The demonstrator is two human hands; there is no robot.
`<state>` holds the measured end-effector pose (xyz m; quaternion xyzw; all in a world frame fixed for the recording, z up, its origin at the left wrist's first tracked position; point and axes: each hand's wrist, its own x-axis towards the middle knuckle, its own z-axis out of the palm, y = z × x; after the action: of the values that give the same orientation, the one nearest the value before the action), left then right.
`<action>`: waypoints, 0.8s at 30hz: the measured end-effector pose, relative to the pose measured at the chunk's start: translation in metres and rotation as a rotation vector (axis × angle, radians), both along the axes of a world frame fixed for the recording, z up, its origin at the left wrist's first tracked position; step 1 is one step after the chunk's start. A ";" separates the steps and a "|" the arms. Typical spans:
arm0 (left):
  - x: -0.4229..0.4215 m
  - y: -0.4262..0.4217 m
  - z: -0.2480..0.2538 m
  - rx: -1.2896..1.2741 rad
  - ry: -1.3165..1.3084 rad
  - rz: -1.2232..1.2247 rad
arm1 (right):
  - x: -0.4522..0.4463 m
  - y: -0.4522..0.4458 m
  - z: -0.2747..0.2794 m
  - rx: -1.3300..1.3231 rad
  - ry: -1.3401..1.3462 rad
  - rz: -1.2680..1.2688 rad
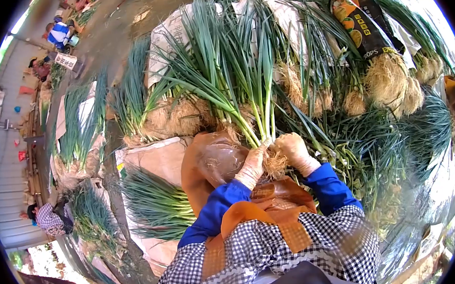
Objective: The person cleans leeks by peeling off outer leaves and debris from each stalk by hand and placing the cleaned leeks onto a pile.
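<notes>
A few long green onions (pixel 259 110) are held upright over my lap, leaves fanned away from me and pale roots (pixel 276 164) towards me. My left hand (pixel 255 161) is wrapped round their white stems just above the roots. Beside it, on the right of the stems, my right hand (pixel 291 149) is closed, its fingers at the stem bases and roots; what it pinches is too small to make out. Both hands look gloved. Behind the held stalks lie more onions with bushy roots (pixel 181 116).
A pile of trimmed-looking onions (pixel 158 202) lies on sacking at my left. Loose leaves (pixel 365 156) heap at my right. A black printed bag (pixel 362 24) wraps a bundle at the upper right. People (pixel 53 218) sit or crouch at the far left.
</notes>
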<state>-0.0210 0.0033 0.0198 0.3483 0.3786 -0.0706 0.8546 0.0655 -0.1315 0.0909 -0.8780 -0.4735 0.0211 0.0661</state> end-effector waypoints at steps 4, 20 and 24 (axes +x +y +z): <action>0.002 0.012 0.004 -0.225 -0.253 -0.120 | -0.013 -0.007 0.017 0.384 0.060 0.282; -0.003 0.009 0.036 -0.296 -0.128 0.088 | 0.015 0.073 -0.045 1.347 1.848 -0.701; -0.006 0.005 0.021 -0.262 -0.113 0.041 | 0.006 0.064 -0.084 1.369 1.409 -0.743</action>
<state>-0.0274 0.0084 0.0405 0.2295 0.3247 -0.0821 0.9139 0.0715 -0.0680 0.0066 -0.5324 0.0603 0.2336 0.8114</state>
